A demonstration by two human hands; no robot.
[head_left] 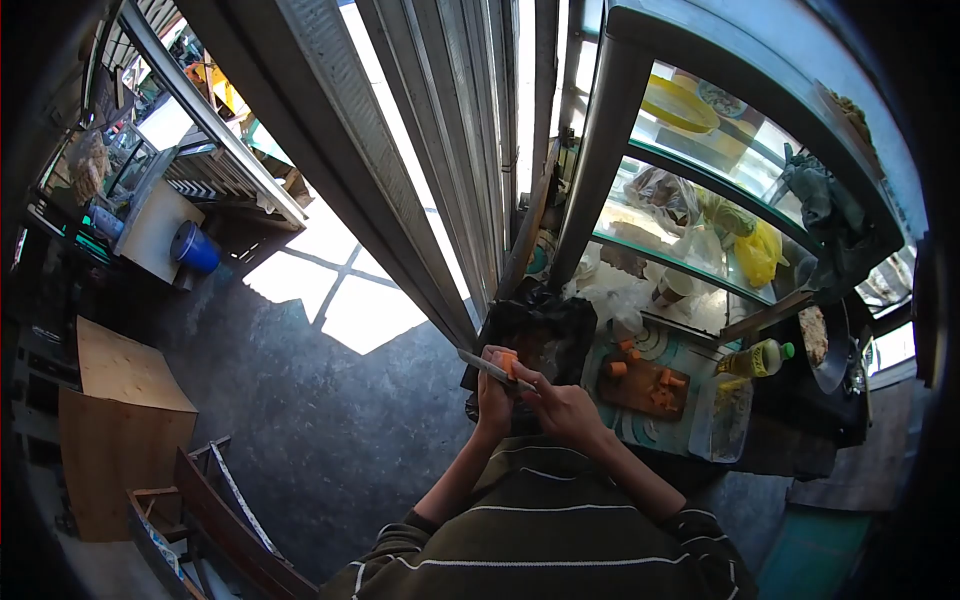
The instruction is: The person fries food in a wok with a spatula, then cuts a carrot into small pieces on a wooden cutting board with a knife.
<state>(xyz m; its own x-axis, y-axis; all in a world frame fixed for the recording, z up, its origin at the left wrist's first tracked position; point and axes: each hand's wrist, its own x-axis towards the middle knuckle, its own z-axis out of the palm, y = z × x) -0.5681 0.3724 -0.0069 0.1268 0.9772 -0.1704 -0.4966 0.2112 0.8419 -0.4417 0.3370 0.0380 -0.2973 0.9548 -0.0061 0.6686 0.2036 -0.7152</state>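
Note:
My left hand [492, 402] is closed around a piece of carrot [509, 363], its orange end showing above the fingers. In my right hand [566, 411] is a knife [482, 365], its blade lying across the carrot and pointing left. Both hands are close together in front of my chest, over the near side of a bin lined with a black plastic bag [568, 322]. To the right, a brown cutting board [640, 398] bears several orange carrot pieces [618, 369]. Beside the board stands a clear plastic container [722, 420].
A bottle of yellow liquid with a green cap [757, 359] lies tilted near a dark pan [833, 370]. The glass-shelved cabinet [668, 160] rises behind the board, holding plastic bags. Metal folding shutters [430, 130] stand ahead. At left are a wooden box [125, 440] and blue bucket [196, 247].

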